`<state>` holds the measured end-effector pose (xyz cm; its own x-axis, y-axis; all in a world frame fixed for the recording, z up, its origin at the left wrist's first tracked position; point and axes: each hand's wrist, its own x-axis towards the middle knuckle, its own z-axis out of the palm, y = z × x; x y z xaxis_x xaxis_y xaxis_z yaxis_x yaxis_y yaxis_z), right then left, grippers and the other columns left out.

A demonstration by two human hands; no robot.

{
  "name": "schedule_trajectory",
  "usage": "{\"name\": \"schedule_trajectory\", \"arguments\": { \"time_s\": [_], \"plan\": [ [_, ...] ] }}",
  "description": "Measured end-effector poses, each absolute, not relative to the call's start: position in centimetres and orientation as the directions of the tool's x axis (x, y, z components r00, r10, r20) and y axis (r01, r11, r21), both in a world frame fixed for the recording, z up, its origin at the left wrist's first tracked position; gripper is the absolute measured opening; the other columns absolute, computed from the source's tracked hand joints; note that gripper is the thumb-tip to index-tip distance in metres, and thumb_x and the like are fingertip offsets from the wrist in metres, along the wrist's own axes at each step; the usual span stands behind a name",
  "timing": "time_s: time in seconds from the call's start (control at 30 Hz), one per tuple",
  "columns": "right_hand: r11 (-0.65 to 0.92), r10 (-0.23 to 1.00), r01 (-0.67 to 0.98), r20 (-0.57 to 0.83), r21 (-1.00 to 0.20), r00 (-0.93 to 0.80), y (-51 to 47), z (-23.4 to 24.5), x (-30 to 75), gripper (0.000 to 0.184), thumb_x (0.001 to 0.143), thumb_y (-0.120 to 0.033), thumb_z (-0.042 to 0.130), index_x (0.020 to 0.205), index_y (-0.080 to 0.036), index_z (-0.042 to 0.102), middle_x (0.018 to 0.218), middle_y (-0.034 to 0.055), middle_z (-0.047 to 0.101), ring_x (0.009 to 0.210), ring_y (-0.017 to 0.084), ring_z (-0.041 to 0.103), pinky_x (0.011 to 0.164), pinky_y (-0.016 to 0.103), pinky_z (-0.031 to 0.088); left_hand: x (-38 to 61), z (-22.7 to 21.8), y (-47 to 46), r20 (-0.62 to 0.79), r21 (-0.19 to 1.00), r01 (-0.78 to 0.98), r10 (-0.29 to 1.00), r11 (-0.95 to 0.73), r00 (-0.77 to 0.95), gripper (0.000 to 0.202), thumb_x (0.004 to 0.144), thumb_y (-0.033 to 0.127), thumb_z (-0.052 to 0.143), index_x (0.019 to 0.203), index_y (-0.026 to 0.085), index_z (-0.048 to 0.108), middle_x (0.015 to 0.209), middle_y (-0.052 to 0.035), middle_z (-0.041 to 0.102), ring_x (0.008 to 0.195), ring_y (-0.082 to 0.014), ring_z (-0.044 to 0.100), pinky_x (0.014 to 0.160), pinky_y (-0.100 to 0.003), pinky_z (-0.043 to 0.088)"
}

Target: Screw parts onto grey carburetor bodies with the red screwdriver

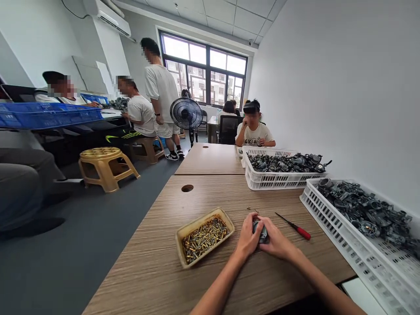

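Note:
Both my hands meet over the wooden table around one small dark grey metal part. My left hand wraps its fingers around the part's left side. My right hand closes on its right side, hiding most of it. A tan tray full of small brass screws lies just left of my left hand. A red-handled screwdriver lies on the table right of my right hand. A tiny loose screw rests beyond my hands.
Two white baskets of dark metal parts stand at the right, one near, one farther back. A person sits at the table's far end. More people sit and stand at left near yellow stools, a fan and a blue crate.

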<state>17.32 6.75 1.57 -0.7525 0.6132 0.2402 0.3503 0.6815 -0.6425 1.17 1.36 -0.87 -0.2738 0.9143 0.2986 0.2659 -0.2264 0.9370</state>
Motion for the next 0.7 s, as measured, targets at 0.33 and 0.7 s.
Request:
{"name": "schedule_trajectory", "arguments": {
  "time_s": [0.33, 0.7],
  "plan": [
    [0.654, 0.709, 0.483, 0.251, -0.582, -0.659, 5.1, 7.6, 20.5, 0.059, 0.079, -0.038, 0.087, 0.132, -0.023, 0.066, 0.126, 0.0115, 0.074, 0.118, 0.032, 0.072, 0.103, 0.044, 0.059, 1.6, -2.0, 2.0, 0.302, 0.942, 0.238, 0.908, -0.237, -0.291, 0.052, 0.105, 0.062, 0.039, 0.128, 0.019, 0.057, 0.123, -0.0152, 0.071, 0.120, -0.0286, 0.067, 0.112, -0.050, 0.052],
    [-0.256, 0.723, 0.921, 0.574, -0.292, 0.383, -2.9, 21.7, 52.8, 0.064, 0.071, -0.084, 0.073, 0.115, -0.038, 0.063, 0.110, 0.0245, 0.074, 0.109, 0.050, 0.071, 0.090, 0.067, 0.060, 1.4, -1.9, 2.6, 0.312, 0.926, 0.293, 0.920, -0.239, -0.236, 0.047, 0.105, 0.058, 0.035, 0.121, 0.021, 0.060, 0.113, -0.0139, 0.074, 0.110, -0.0284, 0.071, 0.102, -0.046, 0.056]
  ]
}}
